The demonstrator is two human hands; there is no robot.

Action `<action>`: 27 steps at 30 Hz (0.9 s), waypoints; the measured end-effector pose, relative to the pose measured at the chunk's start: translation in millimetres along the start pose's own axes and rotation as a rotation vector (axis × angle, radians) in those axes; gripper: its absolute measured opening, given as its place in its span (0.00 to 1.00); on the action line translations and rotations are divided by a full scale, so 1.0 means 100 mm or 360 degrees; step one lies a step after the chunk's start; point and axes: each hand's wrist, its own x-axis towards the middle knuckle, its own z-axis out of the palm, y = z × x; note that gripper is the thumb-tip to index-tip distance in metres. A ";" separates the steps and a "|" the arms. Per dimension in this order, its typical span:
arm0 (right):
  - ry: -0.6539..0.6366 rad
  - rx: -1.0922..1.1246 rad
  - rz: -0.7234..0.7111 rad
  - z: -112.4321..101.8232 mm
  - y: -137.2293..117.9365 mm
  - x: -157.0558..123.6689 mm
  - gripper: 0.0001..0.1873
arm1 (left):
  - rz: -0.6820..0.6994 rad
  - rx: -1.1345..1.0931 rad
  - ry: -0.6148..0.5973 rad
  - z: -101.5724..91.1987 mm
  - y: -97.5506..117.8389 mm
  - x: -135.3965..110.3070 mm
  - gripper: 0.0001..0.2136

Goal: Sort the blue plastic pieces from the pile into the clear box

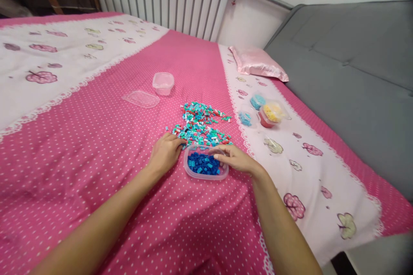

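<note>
On the pink polka-dot bed point(97, 146), centre frame, the mixed brick pile point(201, 124) sits just above the left hand point(165, 152), grip curled at its lower edge (can't tell if it's pinching anything), while the right hand point(237, 159) lies slack-fingered on the rim of the blue-brick tub point(206, 178) between them.

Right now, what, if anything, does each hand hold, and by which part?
Right hand: the clear tub, by its right rim. Left hand: touches the bead pile; any grip cannot be told.
</note>
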 end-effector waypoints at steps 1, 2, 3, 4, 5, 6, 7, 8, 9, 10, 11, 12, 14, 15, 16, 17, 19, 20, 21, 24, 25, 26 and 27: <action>0.0000 -0.0003 -0.0005 0.00 0.00 0.00 0.22 | -0.0021 0.0028 -0.0006 0.01 0.00 0.00 0.14; -0.0002 -0.0010 -0.0011 0.00 0.01 0.00 0.22 | -0.0035 0.0045 -0.0015 0.01 0.00 0.00 0.14; -0.0003 -0.0019 -0.0017 0.00 0.01 0.00 0.22 | -0.0045 0.0056 -0.0025 0.01 0.00 0.01 0.14; -0.0003 -0.0028 -0.0021 0.00 0.01 0.00 0.21 | -0.0052 0.0066 -0.0039 0.01 0.00 0.01 0.14; -0.0003 -0.0035 -0.0020 0.00 0.01 0.00 0.21 | -0.0056 0.0076 -0.0056 0.01 0.00 0.02 0.14; -0.0004 -0.0037 -0.0017 -0.01 0.01 0.00 0.21 | -0.0062 0.0086 -0.0073 0.00 0.00 0.02 0.13; -0.0004 -0.0035 -0.0012 -0.01 0.00 0.00 0.21 | -0.0066 0.0096 -0.0087 0.00 0.00 0.02 0.13; -0.0004 -0.0030 -0.0005 -0.01 0.00 0.00 0.22 | -0.0068 0.0103 -0.0100 -0.01 0.00 0.03 0.12; -0.0002 -0.0024 -0.0001 0.00 -0.01 0.00 0.22 | -0.0068 0.0109 -0.0111 -0.02 0.00 0.03 0.12; -0.0005 -0.0018 0.0001 0.00 -0.01 0.00 0.22 | -0.0063 0.0117 -0.0124 -0.03 0.00 0.04 0.11; -0.0006 -0.0015 -0.0001 0.00 -0.01 0.00 0.22 | -0.0058 0.0128 -0.0137 -0.04 0.01 0.04 0.11; -0.0007 -0.0015 -0.0004 0.00 -0.02 0.00 0.22 | -0.0051 0.0145 -0.0150 -0.04 0.01 0.05 0.10; -0.0006 -0.0026 -0.0012 0.00 -0.02 0.00 0.22 | -0.0038 0.0189 -0.0166 -0.05 0.03 0.05 0.10; -0.0002 -0.0035 -0.0015 0.00 -0.01 0.00 0.22 | -0.0029 0.0210 -0.0165 -0.05 0.03 0.05 0.09; 0.0001 -0.0043 -0.0013 0.00 -0.01 0.00 0.22 | -0.0023 0.0230 -0.0154 -0.04 0.04 0.04 0.10; 0.0005 -0.0049 -0.0010 0.00 -0.01 0.00 0.21 | -0.0020 0.0249 -0.0134 -0.04 0.05 0.04 0.10; 0.0007 -0.0060 -0.0007 -0.01 -0.02 0.00 0.21 | -0.0022 0.0275 -0.0083 -0.04 0.06 0.03 0.10; 0.0008 -0.0066 -0.0009 -0.01 -0.02 0.00 0.21 | -0.0028 0.0275 -0.0053 -0.05 0.06 0.02 0.10; 0.0009 -0.0073 -0.0012 -0.01 -0.02 0.00 0.21 | -0.0035 0.0260 -0.0018 -0.06 0.06 0.01 0.09; 0.0018 -0.0106 -0.0016 -0.01 -0.04 -0.01 0.21 | -0.0039 0.0116 0.0133 -0.13 0.07 0.00 0.10; 0.0021 -0.0113 -0.0016 -0.01 -0.04 -0.01 0.21 | -0.0034 0.0044 0.0201 -0.16 0.07 0.00 0.10; 0.0024 -0.0116 -0.0017 -0.01 -0.04 -0.01 0.20 | -0.0029 -0.0041 0.0271 -0.19 0.08 0.00 0.11; 0.0027 -0.0114 -0.0018 -0.01 -0.04 -0.01 0.20 | -0.0028 -0.0137 0.0336 -0.23 0.10 -0.01 0.11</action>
